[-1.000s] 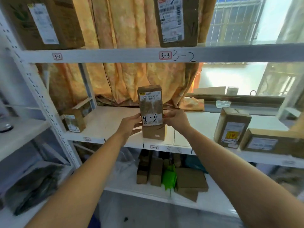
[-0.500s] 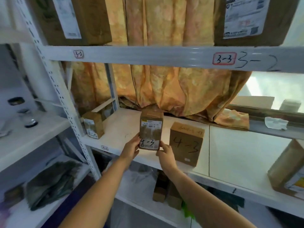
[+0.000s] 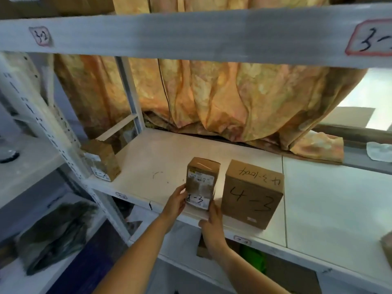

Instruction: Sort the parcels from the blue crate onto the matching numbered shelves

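Both hands clamp one small parcel (image 3: 201, 183) between them: the left hand (image 3: 176, 203) grips its left side, the right hand (image 3: 212, 224) its lower right corner. It stands upright at the front edge of the shelf (image 3: 169, 153), just left of a larger box (image 3: 252, 194) marked 4-3. Its own handwritten mark is blurred but seems to match. Whether its base already rests on the board is hidden. This parcel looks almost placed, with only the release left. Another parcel (image 3: 101, 160) stands further left. The blue crate is out of view, so how many remain cannot be told.
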`<state>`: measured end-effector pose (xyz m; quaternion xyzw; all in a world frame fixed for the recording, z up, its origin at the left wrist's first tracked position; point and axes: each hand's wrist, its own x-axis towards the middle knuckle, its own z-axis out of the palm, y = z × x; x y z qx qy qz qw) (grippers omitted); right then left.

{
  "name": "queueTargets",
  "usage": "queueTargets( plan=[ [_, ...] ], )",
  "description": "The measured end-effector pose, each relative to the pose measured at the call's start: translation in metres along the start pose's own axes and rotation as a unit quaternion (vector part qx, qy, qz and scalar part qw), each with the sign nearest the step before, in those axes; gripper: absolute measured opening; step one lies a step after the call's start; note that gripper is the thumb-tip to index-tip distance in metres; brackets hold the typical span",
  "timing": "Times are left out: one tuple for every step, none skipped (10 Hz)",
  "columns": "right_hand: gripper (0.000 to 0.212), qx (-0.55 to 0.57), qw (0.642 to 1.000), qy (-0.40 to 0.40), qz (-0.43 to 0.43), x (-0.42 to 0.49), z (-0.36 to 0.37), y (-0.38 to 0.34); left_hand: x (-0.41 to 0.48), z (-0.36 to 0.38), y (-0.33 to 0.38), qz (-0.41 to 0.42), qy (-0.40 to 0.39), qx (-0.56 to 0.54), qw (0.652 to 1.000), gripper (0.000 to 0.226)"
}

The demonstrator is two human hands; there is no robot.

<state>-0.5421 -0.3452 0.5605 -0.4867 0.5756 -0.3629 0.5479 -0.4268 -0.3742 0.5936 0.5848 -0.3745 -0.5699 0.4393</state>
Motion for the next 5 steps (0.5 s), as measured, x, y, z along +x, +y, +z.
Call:
queueTargets(
  plan=[
    [0.076, -0.011, 1.0, -0.016, 0.005, 0.002, -0.003, 0.0, -0.002, 0.001, -0.002, -0.004, -0.013, 0.011, 1.0, 0.045],
    [0.076, -0.007, 0.999, -0.037, 0.017, -0.002, -0.007, 0.0, -0.005, 0.005, -0.004, 0.005, -0.027, 0.027, 0.999, 0.048],
    [0.075, 0.011, 0.997, -0.062, 0.052, -0.004, -0.01, -0.002, -0.009, 0.005, -0.008, 0.01, -0.031, 0.072, 0.997, 0.049],
    [0.072, 0.007, 0.996, -0.066, 0.063, -0.008, -0.013, -0.001, -0.009, 0.003, -0.016, 0.011, -0.051, 0.095, 0.994, 0.056],
    [0.064, 0.007, 0.994, -0.074, 0.079, -0.022, -0.015, -0.001, -0.005, 0.003, -0.026, -0.02, -0.035, 0.1, 0.994, 0.067]
  ],
)
